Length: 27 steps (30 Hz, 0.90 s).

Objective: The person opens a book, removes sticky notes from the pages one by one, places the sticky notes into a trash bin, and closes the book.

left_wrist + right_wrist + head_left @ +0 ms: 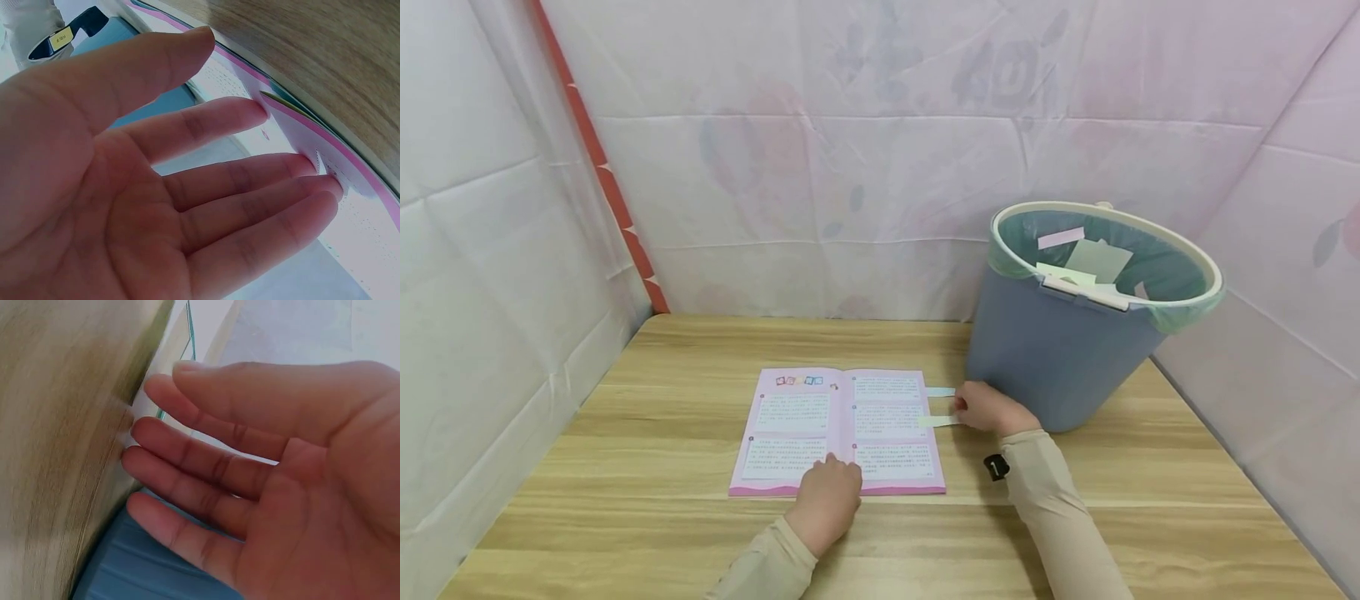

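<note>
An open booklet [842, 425] with pink-edged, printed pages lies flat on the table. From its right edge stick out a light blue paper tab [940, 392] and, below it, a pale yellow-green paper tab [938, 421]. My left hand [826, 504] rests its fingertips on the lower middle of the pages; the left wrist view shows its fingers [250, 181] nearly straight and the thumb apart. Beside the tabs' outer ends is my right hand [996, 408], its loosely bent fingers [187, 469] down at the tabletop. No pinch on either tab can be made out.
A blue-grey bin [1052, 342] with a green liner stands right behind my right hand. Several paper slips [1097, 260] lie inside it. The wooden table [647, 417] ends at pale fabric walls [850, 183] at the back and sides.
</note>
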{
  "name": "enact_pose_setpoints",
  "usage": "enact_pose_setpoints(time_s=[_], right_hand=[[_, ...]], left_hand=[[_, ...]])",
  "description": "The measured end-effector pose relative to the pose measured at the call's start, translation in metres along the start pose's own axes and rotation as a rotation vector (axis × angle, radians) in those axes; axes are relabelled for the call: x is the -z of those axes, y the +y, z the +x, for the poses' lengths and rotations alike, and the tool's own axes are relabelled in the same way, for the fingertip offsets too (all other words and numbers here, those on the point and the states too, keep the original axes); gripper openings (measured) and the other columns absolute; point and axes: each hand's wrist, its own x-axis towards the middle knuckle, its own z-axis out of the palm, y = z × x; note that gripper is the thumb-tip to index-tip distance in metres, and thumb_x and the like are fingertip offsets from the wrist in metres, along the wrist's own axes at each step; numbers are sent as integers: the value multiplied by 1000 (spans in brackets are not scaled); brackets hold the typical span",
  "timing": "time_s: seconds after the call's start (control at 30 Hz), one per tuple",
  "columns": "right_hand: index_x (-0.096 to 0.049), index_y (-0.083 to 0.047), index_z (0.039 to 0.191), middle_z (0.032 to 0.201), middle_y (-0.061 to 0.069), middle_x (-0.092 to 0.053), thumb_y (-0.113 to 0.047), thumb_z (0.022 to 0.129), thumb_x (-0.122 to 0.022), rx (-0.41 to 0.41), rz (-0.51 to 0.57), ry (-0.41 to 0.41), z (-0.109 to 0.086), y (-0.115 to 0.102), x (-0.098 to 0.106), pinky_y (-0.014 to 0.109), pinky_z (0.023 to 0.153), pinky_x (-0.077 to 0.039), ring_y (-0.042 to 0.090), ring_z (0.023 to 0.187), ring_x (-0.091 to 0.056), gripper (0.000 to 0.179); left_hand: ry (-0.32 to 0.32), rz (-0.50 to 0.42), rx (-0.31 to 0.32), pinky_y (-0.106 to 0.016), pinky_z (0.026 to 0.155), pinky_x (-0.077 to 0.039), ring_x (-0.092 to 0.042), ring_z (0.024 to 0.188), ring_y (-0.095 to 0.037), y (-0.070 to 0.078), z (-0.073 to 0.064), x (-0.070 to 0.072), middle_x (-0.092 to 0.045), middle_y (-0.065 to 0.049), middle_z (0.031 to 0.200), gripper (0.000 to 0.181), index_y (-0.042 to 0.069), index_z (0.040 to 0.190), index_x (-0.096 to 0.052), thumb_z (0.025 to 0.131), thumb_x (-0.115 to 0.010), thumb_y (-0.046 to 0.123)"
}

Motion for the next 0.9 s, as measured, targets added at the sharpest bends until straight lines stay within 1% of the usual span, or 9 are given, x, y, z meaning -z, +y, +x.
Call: enact_pose_setpoints(time_s=[0.1,0.23,0.33,0.4,0.47,0.53,0.67,0.77,0.9], right_hand=[[-46,-11,61,56,-5,-34,3,87,-53,39,-7,-2,1,1,-1,22,52,-27,10,52,-33,31],[-43,-12,61,56,-5,-33,2,89,-51,49,-7,0,2,0,-1,22,53,-26,10,52,-32,32],[-49,-9,67,59,-2,-39,1,89,-52,28,-11,-3,1,-2,0,23,55,-30,11,56,-37,25],[-55,-7,73,64,-1,-46,1,89,-54,20,-13,-8,0,-3,0,24,57,-34,12,60,-42,18],[-60,-5,79,70,0,-53,0,87,-59,17,-8,-21,-1,-5,2,25,60,-39,13,64,-46,10],[-62,-4,83,74,0,-56,-1,85,-66,14,3,-39,-2,-7,3,26,62,-41,13,67,-48,5],[-60,-4,85,74,0,-54,-5,78,-76,8,22,-75,-1,-10,2,27,64,-42,13,69,-48,18],[-61,-5,86,74,-1,-54,-5,79,-75,18,11,-67,-1,-11,1,28,65,-43,13,70,-49,16],[-68,-4,87,76,-1,-59,-3,83,-70,49,-10,-10,0,-14,2,28,64,-45,12,69,-50,4]], left_hand=[[-7,-4,3,-43,64,-58,-66,77,-38,0,0,0,-66,-20,83,29,0,83,-64,76,-81,23],[-5,-2,5,-44,64,-58,-66,79,-39,0,0,0,-67,-22,86,30,0,84,-65,75,-81,24],[1,-2,2,-43,64,-58,-66,78,-39,0,0,0,-67,-22,85,31,0,83,-64,74,-81,24],[7,-3,-2,-43,64,-58,-66,78,-39,0,0,0,-67,-22,86,30,0,82,-64,74,-82,23],[15,-1,-7,-43,63,-58,-67,77,-39,0,0,0,-67,-23,86,30,0,82,-64,74,-82,23],[21,2,-11,-43,63,-58,-67,78,-39,0,0,-1,-67,-23,86,30,0,81,-64,73,-82,23],[25,-4,-9,-44,63,-58,-67,79,-41,0,0,-2,-67,-24,87,31,0,82,-64,73,-83,22],[20,-12,-6,-45,65,-58,-67,83,-43,0,0,-2,-68,-26,92,31,-1,83,-64,73,-83,22],[27,4,-12,-45,64,-58,-67,81,-41,0,0,-2,-68,-25,91,31,-1,82,-64,73,-83,22]])
